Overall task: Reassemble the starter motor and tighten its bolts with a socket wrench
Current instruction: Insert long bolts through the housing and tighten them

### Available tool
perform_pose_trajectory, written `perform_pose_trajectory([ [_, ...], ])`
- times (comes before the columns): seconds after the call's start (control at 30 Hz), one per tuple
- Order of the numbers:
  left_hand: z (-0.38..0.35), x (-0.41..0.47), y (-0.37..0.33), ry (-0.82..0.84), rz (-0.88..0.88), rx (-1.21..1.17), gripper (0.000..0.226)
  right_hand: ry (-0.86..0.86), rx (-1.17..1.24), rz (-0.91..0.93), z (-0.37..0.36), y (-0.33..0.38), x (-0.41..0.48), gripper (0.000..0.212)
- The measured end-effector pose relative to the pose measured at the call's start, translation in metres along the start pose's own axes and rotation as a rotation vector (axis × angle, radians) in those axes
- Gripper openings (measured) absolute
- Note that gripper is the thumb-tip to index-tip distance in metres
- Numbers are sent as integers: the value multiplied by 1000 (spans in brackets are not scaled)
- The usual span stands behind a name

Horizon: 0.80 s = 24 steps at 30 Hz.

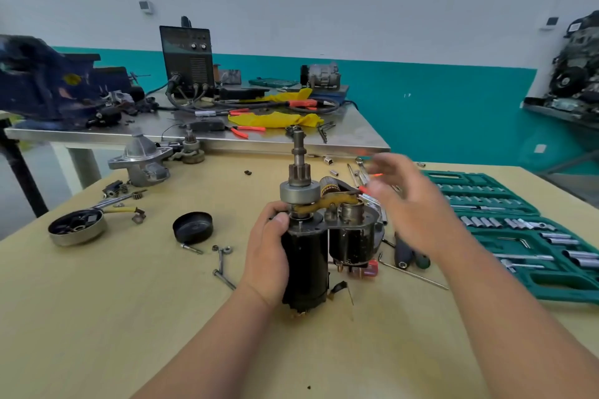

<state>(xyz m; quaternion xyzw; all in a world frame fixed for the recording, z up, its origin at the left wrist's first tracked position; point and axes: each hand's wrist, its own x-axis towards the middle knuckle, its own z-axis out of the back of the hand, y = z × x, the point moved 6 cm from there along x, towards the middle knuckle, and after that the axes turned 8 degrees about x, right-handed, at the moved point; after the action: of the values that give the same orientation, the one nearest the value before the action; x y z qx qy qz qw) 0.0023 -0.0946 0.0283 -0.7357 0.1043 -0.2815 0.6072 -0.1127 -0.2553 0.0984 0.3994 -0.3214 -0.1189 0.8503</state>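
On table (97, 317), centre: starter motor (304, 256), upright, left hand (269, 256) clasping body to steady it; right hand (408, 204) blurred, fingers spread, empty; nose housing (142, 159) off, apart.

Workshop: vise (48, 81), welder (188, 58), socket set (518, 230).

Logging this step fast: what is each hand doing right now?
Left hand: closed around the starter motor, holding it upright.
Right hand: open, blurred, holding nothing.
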Motion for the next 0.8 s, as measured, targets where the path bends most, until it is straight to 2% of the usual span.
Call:
perform_pose_trajectory([
  [0.03,0,1,3,-15,45,-23,38,-90,-71,-64,14,-16,6,43],
  [0.07,0,1,6,-29,91,-45,37,-95,-196,-151,21,-34,10,42],
  [0.17,-1,2,12,-48,146,-90,52,166,-510,-278,10,-82,13,55],
  [0.27,-2,3,12,-55,133,-90,53,435,-666,-222,-14,-100,8,76],
  [0.37,-3,2,10,-27,76,-36,54,563,-809,-152,-24,-103,14,89],
  [0.43,-3,1,10,0,44,7,61,623,-831,-150,-30,-104,20,85],
  [0.5,-3,2,9,19,0,57,65,648,-852,-122,-35,-99,28,66],
  [0.67,-10,-5,-7,60,-169,177,60,558,-617,-143,-30,-92,33,44],
  [0.7,-11,-6,-8,65,-186,168,60,486,-519,-156,-26,-93,33,34],
  [0.77,-14,-6,-10,81,-209,152,61,227,-224,-245,-11,-92,29,16],
  [0.8,-15,-6,-11,86,-210,151,60,88,18,-323,-5,-91,25,22],
])
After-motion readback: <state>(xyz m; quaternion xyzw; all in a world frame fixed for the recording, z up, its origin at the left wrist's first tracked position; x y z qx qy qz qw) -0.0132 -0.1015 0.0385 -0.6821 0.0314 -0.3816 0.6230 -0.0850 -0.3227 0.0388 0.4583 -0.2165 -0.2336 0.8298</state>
